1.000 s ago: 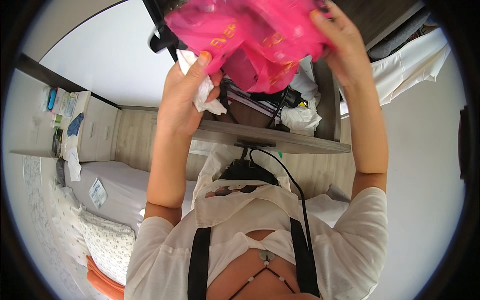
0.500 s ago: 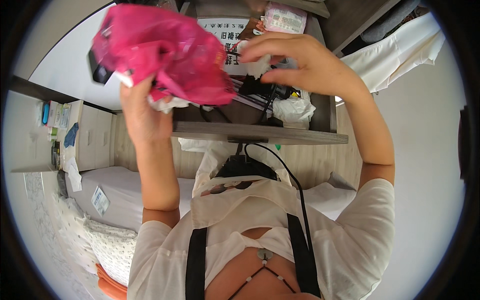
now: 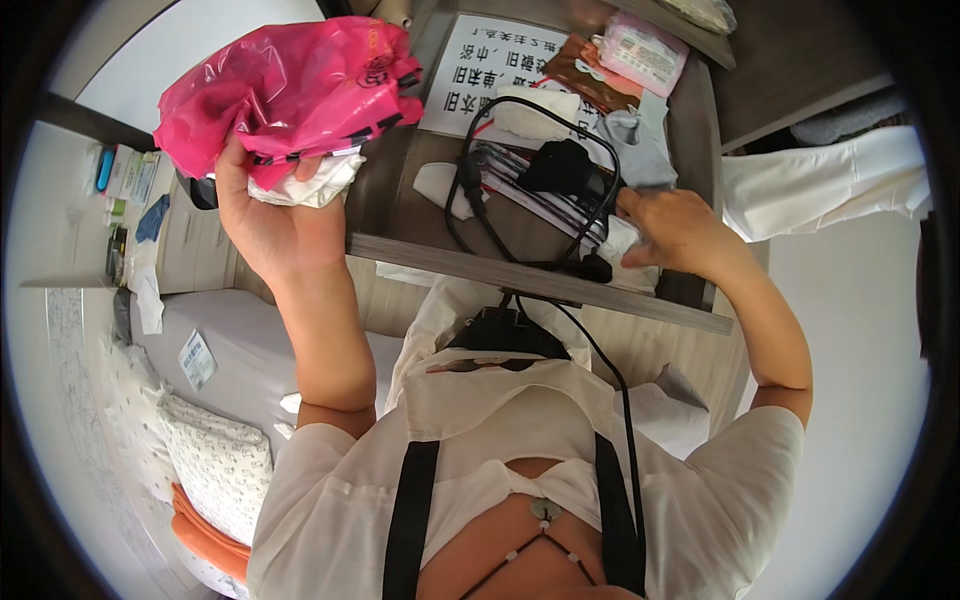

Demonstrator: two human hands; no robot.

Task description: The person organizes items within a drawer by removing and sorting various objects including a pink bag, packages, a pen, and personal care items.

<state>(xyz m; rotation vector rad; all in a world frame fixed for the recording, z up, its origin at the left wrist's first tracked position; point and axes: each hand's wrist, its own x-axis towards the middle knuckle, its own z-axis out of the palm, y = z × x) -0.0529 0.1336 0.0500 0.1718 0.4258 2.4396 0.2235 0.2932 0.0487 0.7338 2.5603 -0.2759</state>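
My left hand [image 3: 275,220] is closed round a shiny pink plastic bag [image 3: 285,85] with a black-and-white edge, raised at the drawer's left side. A crumpled white wad [image 3: 325,183], cloth or tissue, is in the same grip below the bag. Inside the open drawer [image 3: 450,255], at its right front, my right hand [image 3: 685,232] has thumb and fingers closed about another crumpled white wad [image 3: 621,238]. Next to it lie a looped black cable [image 3: 540,105] with a plug, a black bunched item [image 3: 562,166] and a grey cloth [image 3: 637,150].
A printed white sheet [image 3: 480,70], a brown packet [image 3: 583,78] and a pink package [image 3: 643,55] lie at the drawer's back. White pieces lie around the cable. White fabric [image 3: 820,180] hangs at right. A bed [image 3: 245,350] with pillows is at left.
My right hand has come down into the drawer at the right front and taken hold of a white wad there. The pink bag has shifted left, and the white piece near my right fingers is released.
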